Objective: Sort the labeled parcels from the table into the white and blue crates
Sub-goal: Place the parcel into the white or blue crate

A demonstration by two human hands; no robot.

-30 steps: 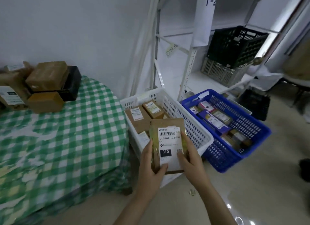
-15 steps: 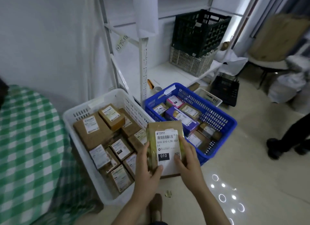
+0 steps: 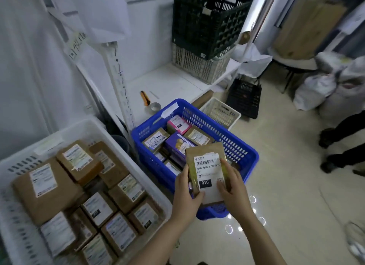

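I hold a flat brown parcel [image 3: 206, 168] with a white label marked 010 over the near edge of the blue crate [image 3: 245, 156]. My left hand [image 3: 186, 195] grips its left edge and lower corner. My right hand [image 3: 233, 189] grips its right side, thumb on the label. The blue crate on the floor holds several labeled parcels, brown, purple and pink. To its left stands the white crate [image 3: 138, 177], filled with several brown labeled boxes. The table is out of view.
Behind the crates a white shelf unit [image 3: 167, 83] carries a black crate [image 3: 207, 21] stacked on a grey one, a tape roll and an orange cutter. A small white basket [image 3: 221, 112] and black crate sit on the floor. A person's legs [image 3: 341, 146] stand at right.
My view swung right, away from the checked table. Both hands carried the parcel from above the white crate's corner to above the blue crate's near edge.
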